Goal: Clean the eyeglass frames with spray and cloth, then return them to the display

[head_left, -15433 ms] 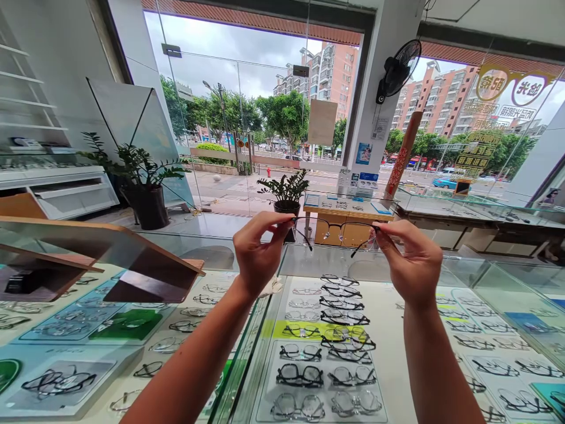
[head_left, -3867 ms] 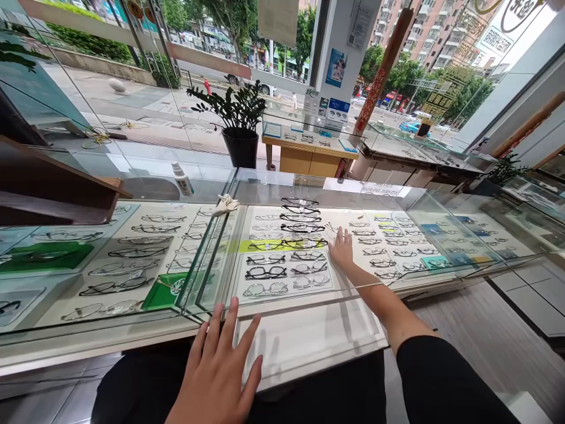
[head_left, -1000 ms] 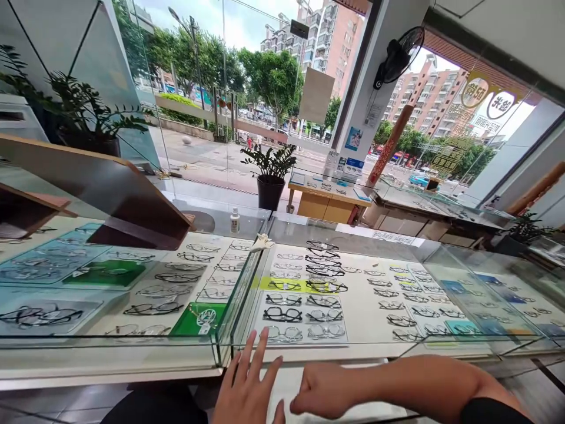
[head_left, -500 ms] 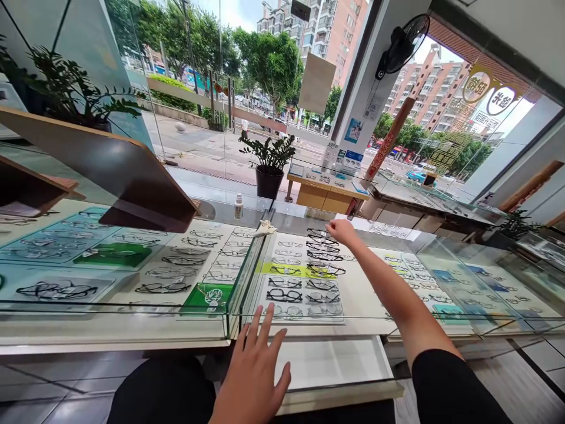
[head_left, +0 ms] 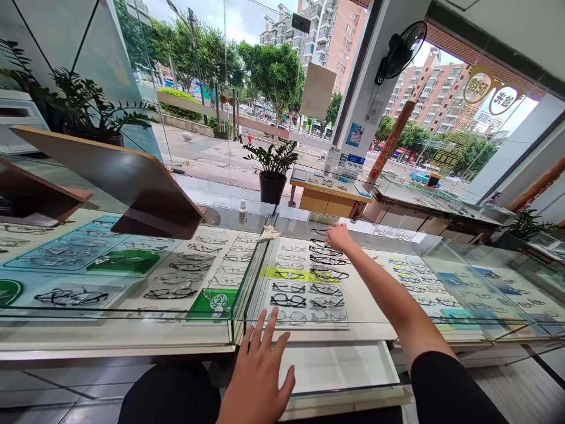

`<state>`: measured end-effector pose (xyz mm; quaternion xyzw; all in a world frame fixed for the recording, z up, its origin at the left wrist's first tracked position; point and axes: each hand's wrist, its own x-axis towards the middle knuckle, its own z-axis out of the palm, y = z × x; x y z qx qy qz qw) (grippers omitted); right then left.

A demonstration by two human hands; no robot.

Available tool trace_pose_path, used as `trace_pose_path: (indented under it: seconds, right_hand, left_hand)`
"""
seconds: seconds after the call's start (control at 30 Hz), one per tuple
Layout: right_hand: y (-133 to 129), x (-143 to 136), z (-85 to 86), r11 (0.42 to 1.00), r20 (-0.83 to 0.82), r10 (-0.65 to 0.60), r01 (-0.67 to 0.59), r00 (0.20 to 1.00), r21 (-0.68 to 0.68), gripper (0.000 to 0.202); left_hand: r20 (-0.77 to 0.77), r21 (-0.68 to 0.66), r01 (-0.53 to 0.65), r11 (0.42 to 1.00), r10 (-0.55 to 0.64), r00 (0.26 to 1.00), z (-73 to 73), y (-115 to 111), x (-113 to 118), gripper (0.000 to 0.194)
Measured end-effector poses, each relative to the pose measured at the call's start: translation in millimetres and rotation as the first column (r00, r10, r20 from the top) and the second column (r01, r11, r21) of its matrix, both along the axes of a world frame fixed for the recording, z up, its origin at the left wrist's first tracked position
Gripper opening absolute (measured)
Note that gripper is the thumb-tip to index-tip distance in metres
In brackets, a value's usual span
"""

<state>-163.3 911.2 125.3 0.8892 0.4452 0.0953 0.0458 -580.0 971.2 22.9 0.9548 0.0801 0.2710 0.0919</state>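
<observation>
My left hand (head_left: 260,368) is spread, palm down, at the front edge of the glass counter, above the open white drawer (head_left: 339,365), and holds nothing. My right hand (head_left: 339,237) reaches far over the counter, its fingers curled at the top of a column of dark-framed glasses (head_left: 326,259). What its fingers hold, if anything, is too small to make out. Left of that column lie more glasses (head_left: 288,300) in rows, some over a yellow-green strip (head_left: 269,272).
A crumpled cloth (head_left: 269,234) and a small white bottle (head_left: 242,212) are on the glass top. A brown tilted board (head_left: 128,176) rises at left. Behind the counter is a potted plant (head_left: 272,185). Glass display cases extend right.
The view has shifted slightly, so the scene sits lower and further right. My right hand has come slightly nearer down the column of glasses. My left hand stays spread.
</observation>
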Motion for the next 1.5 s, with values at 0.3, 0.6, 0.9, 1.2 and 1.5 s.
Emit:
trace_pose_path:
  seconds: [0.3,0.6,0.9,1.2,1.5]
  right_hand:
    - [-105.8,-98.5,47.5,0.968,-0.029,0.246,-0.244,0.969,0.063,0.072]
    - [-216.4,-224.9,29.4,0.928,-0.668,0.258,-0.372,0.698,-0.031,0.084]
    - [-185.7,-200.7,-48.7,0.909,-0.788,-0.245,-0.150,0.565,-0.390,0.102]
    - [-171.7,-110.6,-168.9,0.968,-0.094,-0.214,0.198,0.972,-0.155,0.092]
    - [-161.8,-17.7,-220.7,0.933,-0.025,-0.360,0.361,0.933,0.010,0.100]
  left_hand:
    - [-0.110,-0.053,0.013,0.998,-0.019,0.994,12.5,-5.4,-0.8,0.044]
    - [-0.296,-0.152,-0.005,0.988,-0.041,0.954,32.8,-10.1,3.1,0.049]
    - [-0.326,-0.120,-0.021,0.992,-0.019,0.945,37.2,-12.0,3.8,0.049]
    - [-0.293,-0.127,-0.024,0.992,-0.014,0.956,34.8,-10.9,3.9,0.047]
    - [-0.253,-0.100,0.000,0.995,-0.025,0.967,23.4,-5.8,3.9,0.050]
